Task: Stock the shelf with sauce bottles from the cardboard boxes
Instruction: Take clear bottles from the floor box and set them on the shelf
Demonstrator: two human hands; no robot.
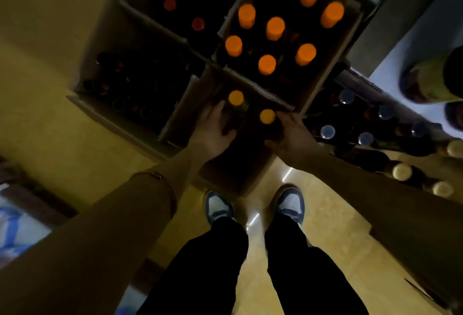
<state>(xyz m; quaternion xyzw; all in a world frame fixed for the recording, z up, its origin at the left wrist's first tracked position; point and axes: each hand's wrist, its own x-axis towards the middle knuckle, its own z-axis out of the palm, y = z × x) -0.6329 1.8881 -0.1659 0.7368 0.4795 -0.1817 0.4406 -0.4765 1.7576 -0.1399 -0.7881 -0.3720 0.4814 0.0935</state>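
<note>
Two dark sauce bottles with orange caps are being held inside the nearest cardboard box (175, 124), which is standing open on the floor (50, 127) just in front of the person's feet. The left bottle (235, 109) is being gripped by the left hand (213, 132), with the fingers curled round its body below the cap. The right bottle (267, 120) is being gripped by the right hand (293, 137), whose fingers are wrapped round its far side; the bottle's body is mostly lost in shadow. Both bottles are being kept upright and close beside each other, apart by a small gap.

Just behind this box, a second cardboard box (350, 39) is being shown with eight orange-capped bottles (275, 28) standing upright in rows. To its left, two further boxes are being seen: one (140, 18) with red-capped bottles (198, 23), and one nearer (85, 64) whose dark contents cannot be made out.

To the right, dark bottles with clear caps (327, 131) are being seen standing low beside the boxes, and pale-capped bottles (402, 172) nearer the right arm. The shelf (413, 46) is being glimpsed at the right edge, with a large yellowish container (431, 81) on it. Blue and white shoes (218, 205) are being worn, with black trousers (205, 264), and a thin bracelet (157, 175) is being worn on the left wrist.
</note>
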